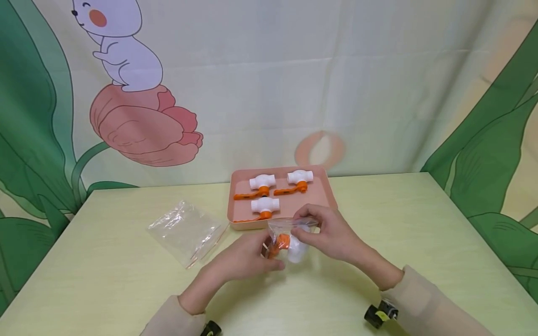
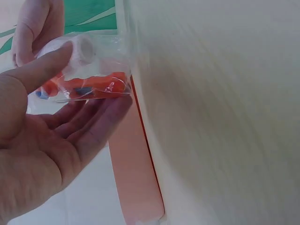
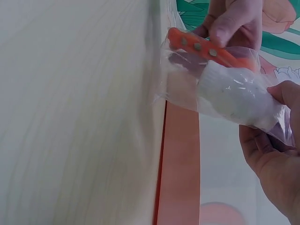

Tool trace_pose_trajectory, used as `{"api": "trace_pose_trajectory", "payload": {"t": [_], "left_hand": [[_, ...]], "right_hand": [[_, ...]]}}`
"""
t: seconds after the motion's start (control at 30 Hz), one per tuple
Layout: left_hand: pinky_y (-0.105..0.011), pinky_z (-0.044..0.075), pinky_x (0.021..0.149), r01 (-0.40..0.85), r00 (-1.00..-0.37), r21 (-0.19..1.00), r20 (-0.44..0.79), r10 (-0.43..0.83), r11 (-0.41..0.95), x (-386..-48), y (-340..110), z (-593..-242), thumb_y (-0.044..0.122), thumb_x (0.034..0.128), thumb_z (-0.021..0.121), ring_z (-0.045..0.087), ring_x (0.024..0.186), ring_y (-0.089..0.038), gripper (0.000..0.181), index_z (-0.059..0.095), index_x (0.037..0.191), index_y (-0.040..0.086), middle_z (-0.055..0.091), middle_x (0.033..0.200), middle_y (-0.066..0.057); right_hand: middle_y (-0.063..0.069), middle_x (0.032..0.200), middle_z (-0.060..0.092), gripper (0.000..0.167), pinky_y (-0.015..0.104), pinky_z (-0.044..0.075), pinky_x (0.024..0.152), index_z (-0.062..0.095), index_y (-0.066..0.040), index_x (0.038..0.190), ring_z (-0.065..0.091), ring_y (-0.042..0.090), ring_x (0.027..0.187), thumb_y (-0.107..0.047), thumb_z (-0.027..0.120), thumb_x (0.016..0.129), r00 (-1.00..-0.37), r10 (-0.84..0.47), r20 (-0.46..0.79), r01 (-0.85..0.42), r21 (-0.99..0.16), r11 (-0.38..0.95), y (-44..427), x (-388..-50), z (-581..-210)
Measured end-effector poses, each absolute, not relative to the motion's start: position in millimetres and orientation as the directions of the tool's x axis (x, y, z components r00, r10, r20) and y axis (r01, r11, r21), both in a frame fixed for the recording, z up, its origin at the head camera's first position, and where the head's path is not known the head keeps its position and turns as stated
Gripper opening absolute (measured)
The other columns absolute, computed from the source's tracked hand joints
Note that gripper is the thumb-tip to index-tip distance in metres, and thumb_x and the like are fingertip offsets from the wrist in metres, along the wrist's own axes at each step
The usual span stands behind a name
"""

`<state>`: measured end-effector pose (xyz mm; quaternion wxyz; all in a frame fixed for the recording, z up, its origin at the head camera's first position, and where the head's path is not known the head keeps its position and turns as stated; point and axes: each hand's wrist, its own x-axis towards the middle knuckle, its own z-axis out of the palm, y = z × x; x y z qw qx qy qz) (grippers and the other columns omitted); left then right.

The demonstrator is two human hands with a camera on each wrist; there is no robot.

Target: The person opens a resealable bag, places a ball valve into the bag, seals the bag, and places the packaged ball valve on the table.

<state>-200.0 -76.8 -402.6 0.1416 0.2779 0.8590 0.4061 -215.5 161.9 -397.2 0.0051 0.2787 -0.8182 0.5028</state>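
Between my hands, above the table just in front of the tray, is a clear zip bag [image 1: 275,227] with a white ball valve [image 3: 234,93] inside. The valve's orange handle [image 2: 98,85] shows through the plastic. My left hand [image 1: 248,256] holds the bag from the left, thumb on one face and fingers beneath in the left wrist view. My right hand [image 1: 329,233] pinches the bag's upper right edge between thumb and fingers. Behind them, a pink tray [image 1: 302,205] carries three loose ball valves [image 1: 265,205], white with orange handles.
A flat, clear plastic bag [image 1: 185,231] lies on the table [image 1: 105,280] left of the tray. Behind the table's back edge hangs a printed curtain [image 1: 252,93] with a cartoon animal and flowers.
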Motion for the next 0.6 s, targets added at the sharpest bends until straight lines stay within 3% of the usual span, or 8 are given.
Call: {"api": "trace_pose_trajectory", "payload": {"t": [0.17, 0.27, 0.5, 0.6], "left_hand": [[-0.035, 0.056, 0.08, 0.346, -0.839, 0.832, 0.068, 0.539, 0.434, -199, -77, -398, 0.029, 0.0925, 0.08, 0.063, 0.095, -0.021, 0.051, 0.055, 0.133, 0.009, 0.064, 0.1, 0.001], [-0.035, 0.057, 0.081, 0.337, -0.869, 0.856, 0.122, 0.48, 0.392, -199, -76, -394, 0.028, 0.0939, 0.078, 0.064, 0.098, -0.024, 0.052, 0.055, 0.136, 0.007, 0.064, 0.105, -0.001], [-0.04, 0.059, 0.079, 0.423, -0.876, 0.822, 0.265, 0.403, 0.38, -203, -76, -389, 0.012, 0.0972, 0.073, 0.065, 0.089, -0.017, 0.013, 0.068, 0.108, 0.006, 0.069, 0.097, -0.001], [-0.04, 0.058, 0.078, 0.439, -0.876, 0.808, 0.288, 0.388, 0.392, -204, -75, -389, 0.011, 0.0977, 0.072, 0.064, 0.083, -0.016, 0.005, 0.069, 0.098, 0.007, 0.068, 0.09, 0.001]], "right_hand": [[-0.002, 0.099, 0.069, 0.012, 0.034, 0.056, 0.085, 0.071, -0.008, 0.103, 0.063, 0.02, 0.095, -0.006, 0.076, 0.092, -0.836, -0.455, 0.307, -0.475, -0.82, 0.32, 162, -217, -398], [-0.002, 0.099, 0.07, 0.012, 0.034, 0.056, 0.087, 0.071, -0.008, 0.103, 0.063, 0.02, 0.095, -0.005, 0.076, 0.092, -0.833, -0.46, 0.307, -0.475, -0.823, 0.312, 162, -217, -399], [-0.002, 0.098, 0.07, 0.011, 0.035, 0.054, 0.091, 0.071, -0.009, 0.103, 0.063, 0.02, 0.097, -0.007, 0.076, 0.093, -0.831, -0.464, 0.308, -0.474, -0.827, 0.301, 162, -217, -399], [-0.002, 0.097, 0.07, 0.011, 0.037, 0.054, 0.092, 0.071, -0.009, 0.102, 0.064, 0.019, 0.096, -0.006, 0.076, 0.093, -0.829, -0.465, 0.31, -0.475, -0.829, 0.295, 162, -216, -398]]}}
